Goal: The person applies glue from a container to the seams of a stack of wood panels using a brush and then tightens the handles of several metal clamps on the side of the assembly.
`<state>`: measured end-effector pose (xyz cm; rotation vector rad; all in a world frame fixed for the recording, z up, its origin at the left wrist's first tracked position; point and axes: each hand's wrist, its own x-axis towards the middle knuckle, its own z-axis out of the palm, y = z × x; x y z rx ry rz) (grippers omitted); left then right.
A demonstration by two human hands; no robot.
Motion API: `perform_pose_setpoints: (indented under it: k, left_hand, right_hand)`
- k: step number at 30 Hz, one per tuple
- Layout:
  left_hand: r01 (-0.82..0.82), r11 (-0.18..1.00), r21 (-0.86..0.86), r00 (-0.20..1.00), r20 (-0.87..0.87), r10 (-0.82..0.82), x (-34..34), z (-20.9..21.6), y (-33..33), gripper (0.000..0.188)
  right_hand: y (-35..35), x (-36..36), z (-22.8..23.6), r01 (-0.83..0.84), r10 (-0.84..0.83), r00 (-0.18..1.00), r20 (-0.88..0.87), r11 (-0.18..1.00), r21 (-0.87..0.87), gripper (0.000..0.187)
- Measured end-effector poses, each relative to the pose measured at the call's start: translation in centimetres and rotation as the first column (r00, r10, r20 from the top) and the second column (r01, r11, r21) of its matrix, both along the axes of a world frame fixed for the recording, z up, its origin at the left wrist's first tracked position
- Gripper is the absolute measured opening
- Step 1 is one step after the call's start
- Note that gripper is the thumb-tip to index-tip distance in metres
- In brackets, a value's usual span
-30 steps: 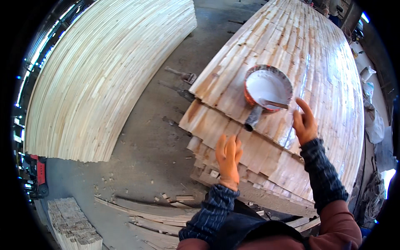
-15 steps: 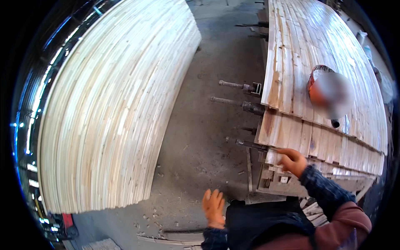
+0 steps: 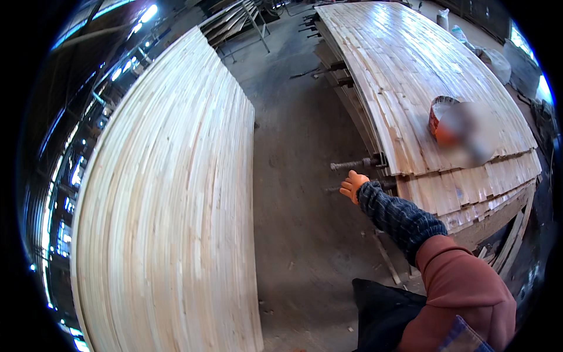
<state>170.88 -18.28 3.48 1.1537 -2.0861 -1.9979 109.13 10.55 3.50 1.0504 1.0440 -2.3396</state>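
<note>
My right hand (image 3: 353, 185) reaches to the left edge of the right-hand stack of wood panels (image 3: 422, 70). Its fingers are curled at the lower clamp screw (image 3: 331, 189), whose faint end shows past them; the hand covers the middle of the rod. Just above it, a second threaded clamp screw (image 3: 349, 165) sticks out from the stack into the aisle. A reddish-orange pot (image 3: 435, 114) rests on the glossy top panel, partly behind a blurred patch. My left hand is out of view.
A broad panel of joined wood strips (image 3: 170, 205) fills the left side. Between it and the stack runs a grey floor aisle (image 3: 299, 234) with a few scraps. More clamps (image 3: 337, 66) jut out farther along the stack. Boards on a rack (image 3: 234, 23) stand at the far end.
My right hand has moved left and forward from the stack's near corner to the clamp screw. My left hand has left the view. The view has shifted, showing more of the far end.
</note>
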Motion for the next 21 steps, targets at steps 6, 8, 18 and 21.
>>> perform_pose_setpoints:
  k: [6,8,18,21]
  left_hand:
    - [-0.1,0.849,0.519,0.969,-0.141,0.201,-23.8,5.7,-5.2,0.038]
    - [-0.031,0.922,0.385,0.992,-0.102,0.076,-30.6,4.8,-8.2,0.042]
    - [0.231,0.859,0.458,0.941,0.12,-0.317,-58.1,2.5,-21.0,0.05]
    - [0.562,0.743,0.364,0.748,0.159,-0.644,-68.6,1.3,-23.2,0.051]
  right_hand:
    - [-4.1,-6.6,-1.7,0.5,-0.543,0.838,-0.052,0.803,-0.325,0.006]
    - [-4.5,-8.1,-2.8,0.438,-0.793,0.583,-0.18,0.493,-0.752,0.028]
    - [-5.4,-8.0,-0.3,0.652,-0.691,0.721,0.057,0.648,-0.394,0.025]
    - [-6.8,-9.3,3.1,0.805,-0.835,0.55,-0.012,0.534,-0.26,0.027]
